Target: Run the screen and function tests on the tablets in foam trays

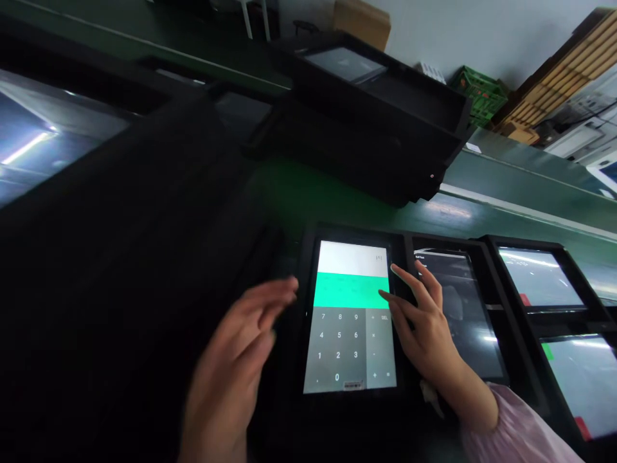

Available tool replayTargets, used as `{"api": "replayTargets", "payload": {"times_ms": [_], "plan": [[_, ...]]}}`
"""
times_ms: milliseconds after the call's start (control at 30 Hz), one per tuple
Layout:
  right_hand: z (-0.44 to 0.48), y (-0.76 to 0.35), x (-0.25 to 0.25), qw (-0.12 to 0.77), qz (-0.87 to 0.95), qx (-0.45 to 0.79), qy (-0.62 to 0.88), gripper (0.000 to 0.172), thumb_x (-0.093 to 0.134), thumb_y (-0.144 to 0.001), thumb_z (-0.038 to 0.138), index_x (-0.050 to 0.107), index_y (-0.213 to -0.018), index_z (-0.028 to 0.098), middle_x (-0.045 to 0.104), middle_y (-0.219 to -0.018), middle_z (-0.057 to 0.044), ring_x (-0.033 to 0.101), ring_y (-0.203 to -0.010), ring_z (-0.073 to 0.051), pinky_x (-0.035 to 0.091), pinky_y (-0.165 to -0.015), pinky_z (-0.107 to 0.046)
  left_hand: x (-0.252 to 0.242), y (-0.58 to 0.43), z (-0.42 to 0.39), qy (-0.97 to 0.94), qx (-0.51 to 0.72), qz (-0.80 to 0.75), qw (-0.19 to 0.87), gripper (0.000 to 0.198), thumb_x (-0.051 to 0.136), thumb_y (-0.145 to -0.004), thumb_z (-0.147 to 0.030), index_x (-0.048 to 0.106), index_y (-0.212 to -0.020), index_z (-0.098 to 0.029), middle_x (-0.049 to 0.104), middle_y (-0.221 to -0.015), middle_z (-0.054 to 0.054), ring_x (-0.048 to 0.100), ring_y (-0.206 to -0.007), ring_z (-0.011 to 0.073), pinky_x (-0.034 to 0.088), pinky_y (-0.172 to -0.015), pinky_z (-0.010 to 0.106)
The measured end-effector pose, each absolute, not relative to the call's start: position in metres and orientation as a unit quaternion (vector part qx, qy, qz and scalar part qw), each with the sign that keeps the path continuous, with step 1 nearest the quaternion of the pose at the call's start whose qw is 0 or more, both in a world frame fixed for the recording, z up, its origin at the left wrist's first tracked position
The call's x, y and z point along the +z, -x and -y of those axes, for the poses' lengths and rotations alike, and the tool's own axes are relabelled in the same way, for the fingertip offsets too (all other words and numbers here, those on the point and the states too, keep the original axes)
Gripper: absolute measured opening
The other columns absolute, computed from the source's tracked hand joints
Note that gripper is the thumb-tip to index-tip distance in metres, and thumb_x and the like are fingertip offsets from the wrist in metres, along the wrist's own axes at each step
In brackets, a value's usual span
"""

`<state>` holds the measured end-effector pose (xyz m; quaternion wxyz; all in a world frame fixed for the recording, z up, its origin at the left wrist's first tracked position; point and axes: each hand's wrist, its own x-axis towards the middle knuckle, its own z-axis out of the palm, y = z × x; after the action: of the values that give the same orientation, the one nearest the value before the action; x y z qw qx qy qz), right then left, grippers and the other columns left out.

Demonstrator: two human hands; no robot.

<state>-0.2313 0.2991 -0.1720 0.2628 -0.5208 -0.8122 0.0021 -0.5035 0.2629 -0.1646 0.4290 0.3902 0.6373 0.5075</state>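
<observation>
A tablet [337,334] in a black tray shows a calculator, with a white display at its top, a green band and grey number keys. My right hand [427,325] is at the screen's right edge, fingers spread and holding nothing. One fingertip is over the green band; whether it touches the glass I cannot tell. My left hand [236,360], slightly blurred, hovers beside the tablet's left edge, its fingers stretched out and its thumb apart, with nothing in it. A second tablet [456,308] with a dark screen lies just right of the lit one.
Further right, a tray holds two pale-screened tablets [542,276] with coloured stickers. Stacked black trays [380,128] stand behind on the green bench [491,167]. A large dark tray [120,212] fills the left side. Beyond are a green crate [479,93] and a cardboard box [362,22].
</observation>
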Motion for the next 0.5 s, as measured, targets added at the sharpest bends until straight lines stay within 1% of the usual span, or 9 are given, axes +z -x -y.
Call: {"api": "replayTargets", "payload": {"times_ms": [67, 133, 167, 233, 300, 400, 500], "plan": [[-0.295, 0.239, -0.168, 0.259, 0.838, 0.020, 0.479, 0.031, 0.054, -0.104, 0.018, 0.081, -0.119, 0.025, 0.058, -0.156, -0.011, 0.031, -0.160, -0.039, 0.053, -0.115, -0.066, -0.175, 0.492, -0.276, -0.410, 0.477, -0.646, 0.433, 0.069, 0.071, -0.088, -0.056, 0.058, -0.152, -0.034, 0.050, -0.168, 0.004, 0.038, -0.160, 0.0373, 0.040, -0.129, 0.057], [-0.292, 0.250, -0.165, 0.241, 0.867, 0.047, 0.433, 0.031, 0.056, -0.103, 0.019, 0.079, -0.122, 0.026, 0.054, -0.160, -0.012, 0.026, -0.163, -0.039, 0.055, -0.114, -0.063, -0.188, 0.484, -0.287, -0.429, 0.426, -0.652, 0.457, 0.081, 0.073, -0.087, -0.058, 0.049, -0.159, -0.030, 0.034, -0.177, 0.007, 0.025, -0.165, 0.0360, 0.029, -0.133, 0.055], [-0.290, 0.255, -0.165, 0.228, 0.878, 0.056, 0.418, 0.032, 0.056, -0.103, 0.019, 0.078, -0.125, 0.027, 0.053, -0.161, -0.012, 0.024, -0.164, -0.040, 0.056, -0.112, -0.064, -0.193, 0.482, -0.290, -0.435, 0.401, -0.653, 0.474, 0.086, 0.073, -0.086, -0.059, 0.044, -0.161, -0.029, 0.030, -0.179, 0.009, 0.020, -0.167, 0.0356, 0.026, -0.134, 0.054], [-0.289, 0.262, -0.164, 0.204, 0.887, 0.055, 0.410, 0.034, 0.056, -0.103, 0.020, 0.076, -0.129, 0.028, 0.053, -0.161, -0.013, 0.021, -0.164, -0.042, 0.056, -0.110, -0.067, -0.199, 0.481, -0.295, -0.438, 0.370, -0.651, 0.498, 0.091, 0.072, -0.087, -0.058, 0.037, -0.165, -0.027, 0.025, -0.180, 0.012, 0.015, -0.168, 0.0353, 0.023, -0.134, 0.054], [-0.289, 0.264, -0.164, 0.197, 0.886, 0.050, 0.416, 0.034, 0.055, -0.103, 0.019, 0.077, -0.127, 0.028, 0.054, -0.160, -0.013, 0.021, -0.164, -0.043, 0.055, -0.109, -0.070, -0.198, 0.481, -0.297, -0.449, 0.360, -0.646, 0.501, 0.094, 0.071, -0.087, -0.056, 0.031, -0.167, -0.025, 0.021, -0.182, 0.013, 0.011, -0.168, 0.0348, 0.019, -0.135, 0.054], [-0.291, 0.254, -0.164, 0.237, 0.868, 0.061, 0.432, 0.032, 0.055, -0.103, 0.018, 0.080, -0.120, 0.026, 0.057, -0.158, -0.012, 0.026, -0.163, -0.041, 0.054, -0.113, -0.067, -0.196, 0.481, -0.298, -0.468, 0.347, -0.647, 0.492, 0.102, 0.071, -0.086, -0.056, 0.024, -0.170, -0.022, 0.014, -0.183, 0.014, 0.006, -0.168, 0.0352, 0.013, -0.135, 0.054], [-0.295, 0.240, -0.166, 0.288, 0.826, 0.035, 0.483, 0.031, 0.054, -0.102, 0.017, 0.083, -0.112, 0.025, 0.062, -0.152, -0.011, 0.034, -0.159, -0.039, 0.054, -0.114, -0.066, -0.200, 0.482, -0.298, -0.463, 0.348, -0.647, 0.495, 0.104, 0.072, -0.086, -0.059, 0.023, -0.171, -0.025, 0.013, -0.183, 0.012, 0.006, -0.168, 0.0348, 0.014, -0.135, 0.053]]}}
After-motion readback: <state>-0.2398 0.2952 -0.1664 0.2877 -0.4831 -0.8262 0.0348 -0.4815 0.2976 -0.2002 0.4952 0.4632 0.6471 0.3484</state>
